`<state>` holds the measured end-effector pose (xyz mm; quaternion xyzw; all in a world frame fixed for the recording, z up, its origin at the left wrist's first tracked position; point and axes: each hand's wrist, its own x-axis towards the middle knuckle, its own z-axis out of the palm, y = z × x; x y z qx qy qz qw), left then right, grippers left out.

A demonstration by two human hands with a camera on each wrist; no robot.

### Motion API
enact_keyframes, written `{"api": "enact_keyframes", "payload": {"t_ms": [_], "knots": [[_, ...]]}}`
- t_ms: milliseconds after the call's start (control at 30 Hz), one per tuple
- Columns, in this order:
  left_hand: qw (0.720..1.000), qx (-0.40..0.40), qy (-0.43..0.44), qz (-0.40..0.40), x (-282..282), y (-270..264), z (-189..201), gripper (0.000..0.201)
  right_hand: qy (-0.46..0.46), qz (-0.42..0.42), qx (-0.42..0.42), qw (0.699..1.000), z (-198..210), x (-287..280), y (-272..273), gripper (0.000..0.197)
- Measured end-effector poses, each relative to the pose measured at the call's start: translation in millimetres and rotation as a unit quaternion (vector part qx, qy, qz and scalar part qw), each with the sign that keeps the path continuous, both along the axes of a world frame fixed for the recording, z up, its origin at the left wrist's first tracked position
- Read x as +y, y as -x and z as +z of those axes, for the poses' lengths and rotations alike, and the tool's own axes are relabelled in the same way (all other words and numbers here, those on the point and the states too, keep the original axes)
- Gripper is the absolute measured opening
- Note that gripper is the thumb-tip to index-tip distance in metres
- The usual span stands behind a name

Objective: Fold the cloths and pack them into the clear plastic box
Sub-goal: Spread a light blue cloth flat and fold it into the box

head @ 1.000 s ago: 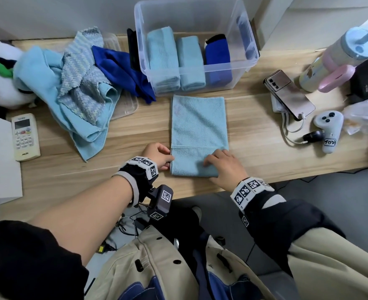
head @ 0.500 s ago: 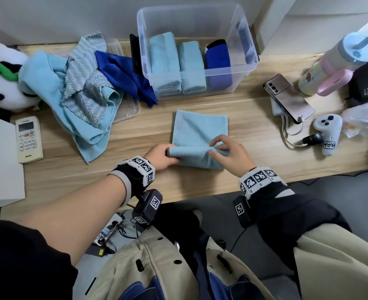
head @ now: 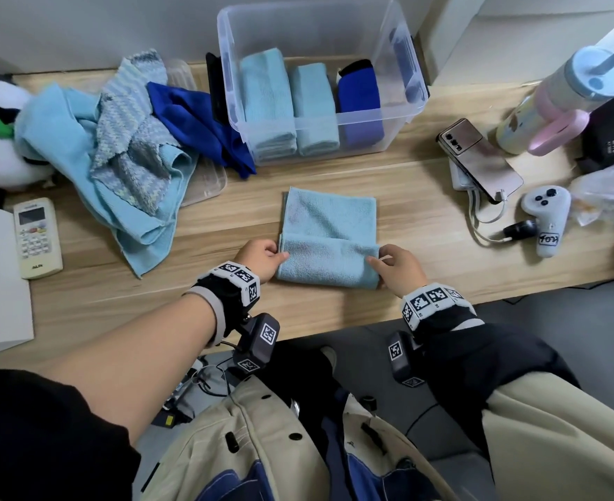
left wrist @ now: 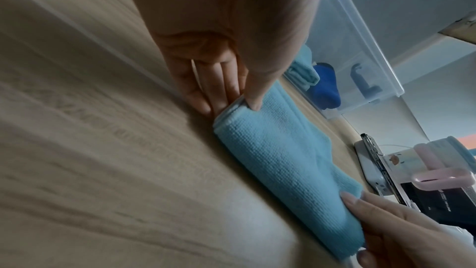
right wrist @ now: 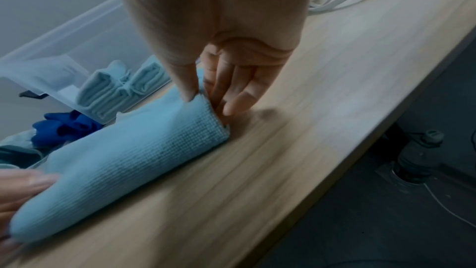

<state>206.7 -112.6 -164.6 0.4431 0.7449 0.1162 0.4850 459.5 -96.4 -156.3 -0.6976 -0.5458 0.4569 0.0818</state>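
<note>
The left hand (head: 262,256) is pinching the left end of the light blue cloth (head: 329,233), thumb on top and fingers (left wrist: 206,91) tucked under the fold, and the right hand (head: 396,263) is pinching the right end the same way. Both are holding the doubled near flap so its edges are lining up squarely as it is being laid over the flat part; that looks like the reason for gripping at the two ends and not the middle. The cloth is lying near the front edge of the desk (head: 425,197), just in front of the clear box (head: 399,66), which is sitting at the back edge within easy reach. Three folded cloths (head: 287,99) are already standing side by side in the box, leaving room at its right. Unfolded cloths (head: 124,139) are waiting in a heap toward the back left corner.
</note>
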Motion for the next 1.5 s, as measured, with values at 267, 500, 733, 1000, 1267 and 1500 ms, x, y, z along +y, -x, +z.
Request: {"api": "enact_keyframes", "payload": {"t_ms": [267,500,733,1000,1267,1500], "knots": [[0.998,-0.014,0.057,0.029,4,2,-9,0.028,-0.072,-0.023,-0.054,0.996,7,3,6,0.036],[0.989,-0.062,0.130,0.044,9,4,2,0.023,-0.206,0.208,-0.021,0.956,9,-4,7,0.056],[0.983,-0.071,0.147,0.086,12,7,14,0.013,-0.172,0.332,-0.092,0.923,3,-3,16,0.051],[0.988,-0.121,-0.087,-0.031,20,3,28,0.023,-0.054,0.200,0.012,0.978,17,28,25,0.043],[0.995,-0.093,-0.031,-0.008,40,8,18,0.048,-0.031,-0.064,0.084,0.994,13,49,20,0.044],[0.999,-0.008,0.014,0.051,49,5,4,0.019,-0.001,-0.120,0.065,0.991,7,50,22,0.035]]}}
